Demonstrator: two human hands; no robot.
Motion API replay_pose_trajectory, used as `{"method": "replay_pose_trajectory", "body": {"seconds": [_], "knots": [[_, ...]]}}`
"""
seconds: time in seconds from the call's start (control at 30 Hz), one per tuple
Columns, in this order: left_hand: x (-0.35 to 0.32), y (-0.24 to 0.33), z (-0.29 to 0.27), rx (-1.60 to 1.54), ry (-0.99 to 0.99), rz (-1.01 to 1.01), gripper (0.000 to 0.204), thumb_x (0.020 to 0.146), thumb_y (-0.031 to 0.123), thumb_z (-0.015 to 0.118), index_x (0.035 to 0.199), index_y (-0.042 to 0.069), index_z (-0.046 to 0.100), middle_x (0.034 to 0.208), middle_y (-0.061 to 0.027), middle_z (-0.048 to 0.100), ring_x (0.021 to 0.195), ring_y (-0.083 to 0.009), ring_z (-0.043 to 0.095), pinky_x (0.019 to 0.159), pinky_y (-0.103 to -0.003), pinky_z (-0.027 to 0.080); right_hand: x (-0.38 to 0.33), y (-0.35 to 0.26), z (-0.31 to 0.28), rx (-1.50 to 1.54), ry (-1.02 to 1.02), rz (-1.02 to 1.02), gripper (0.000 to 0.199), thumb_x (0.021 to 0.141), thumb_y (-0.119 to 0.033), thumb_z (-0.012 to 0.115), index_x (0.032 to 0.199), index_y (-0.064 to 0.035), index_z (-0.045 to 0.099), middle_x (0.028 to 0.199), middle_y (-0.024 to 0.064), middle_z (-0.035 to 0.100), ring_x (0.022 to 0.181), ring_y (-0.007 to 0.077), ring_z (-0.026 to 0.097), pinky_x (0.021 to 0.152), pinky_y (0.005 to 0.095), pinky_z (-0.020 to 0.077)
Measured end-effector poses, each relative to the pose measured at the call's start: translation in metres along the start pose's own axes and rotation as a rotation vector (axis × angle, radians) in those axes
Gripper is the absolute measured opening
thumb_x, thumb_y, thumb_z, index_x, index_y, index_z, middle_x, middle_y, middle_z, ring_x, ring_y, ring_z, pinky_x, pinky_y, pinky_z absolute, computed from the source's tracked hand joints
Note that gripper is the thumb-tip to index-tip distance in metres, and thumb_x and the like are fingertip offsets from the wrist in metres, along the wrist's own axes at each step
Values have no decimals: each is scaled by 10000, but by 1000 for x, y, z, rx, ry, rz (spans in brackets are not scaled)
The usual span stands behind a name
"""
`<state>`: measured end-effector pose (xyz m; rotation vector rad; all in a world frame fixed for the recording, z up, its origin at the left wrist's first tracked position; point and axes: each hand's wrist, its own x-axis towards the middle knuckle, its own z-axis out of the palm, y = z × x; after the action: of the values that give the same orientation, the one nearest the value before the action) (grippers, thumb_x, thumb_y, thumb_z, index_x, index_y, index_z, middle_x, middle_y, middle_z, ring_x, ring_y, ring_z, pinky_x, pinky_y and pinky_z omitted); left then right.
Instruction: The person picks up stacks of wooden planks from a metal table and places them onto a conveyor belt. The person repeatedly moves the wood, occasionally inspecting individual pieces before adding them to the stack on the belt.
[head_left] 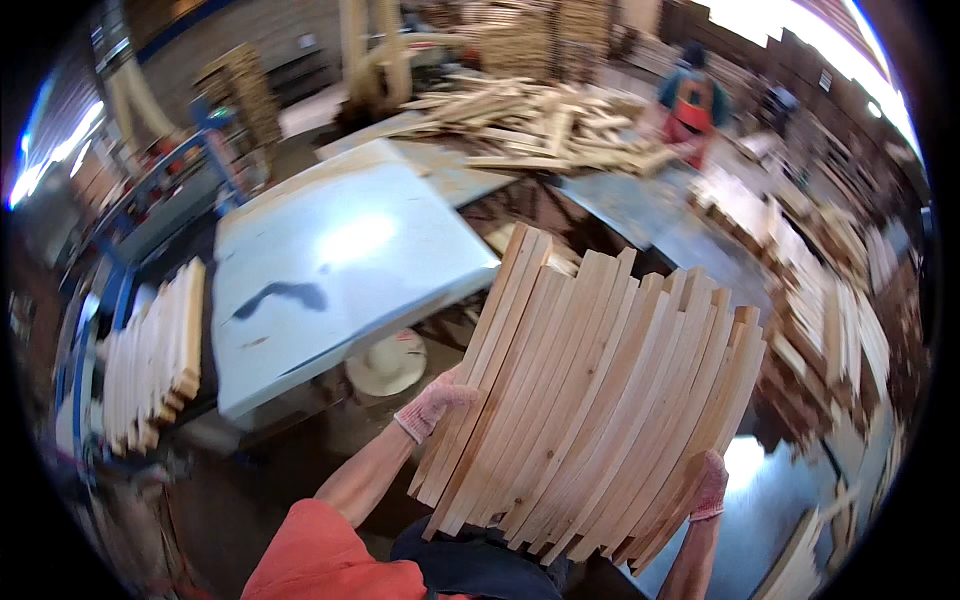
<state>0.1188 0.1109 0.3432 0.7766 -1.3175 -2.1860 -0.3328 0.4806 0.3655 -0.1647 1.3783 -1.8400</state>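
Observation:
A wide row of pale wooden strips (590, 390), standing side by side with uneven ends, is held up in front of my body. My left hand (440, 400), in a pinkish work glove, presses against the row's left side. At the opposite side my right hand (711, 484), gloved alike, grips the outermost strip, so the row is squeezed between both hands. The fingers beneath the wood are partly hidden. Behind the strips, part of the floor and a table edge cannot be seen.
A shiny light-blue metal table (350, 250) stands to the left, with a white bucket (387, 362) below its edge. More strips (155, 360) sit on a machine at far left. Loose wood (550, 120) is heaped ahead; stacked wood (820, 280) lies right. A person (692, 100) stands beyond.

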Motion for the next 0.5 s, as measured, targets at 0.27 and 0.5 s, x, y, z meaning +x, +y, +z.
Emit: {"method": "replay_pose_trajectory", "body": {"seconds": [0.27, 0.5], "knots": [[-150, 103, -146, -300, 348, 149, 728, 841, 162, 800, 1514, 40, 551, 1279, -101, 711, 1092, -207, 719, 936, -396, 616, 123, 76, 287, -134, -552, 5, 256, 834, -312, 820, 831, -119, 651, 824, -43, 606, 813, 132, 576, 787, 323, 459], [-221, 120, -261, -402, 645, 248, 329, 835, 223, 773, 1067, -10, 761, 1044, -106, 780, 937, -254, 767, 838, -424, 645, 172, 149, 533, -256, -893, 226, 173, 911, -235, 734, 892, -82, 655, 865, -24, 617, 860, 123, 601, 842, 317, 500]]}}
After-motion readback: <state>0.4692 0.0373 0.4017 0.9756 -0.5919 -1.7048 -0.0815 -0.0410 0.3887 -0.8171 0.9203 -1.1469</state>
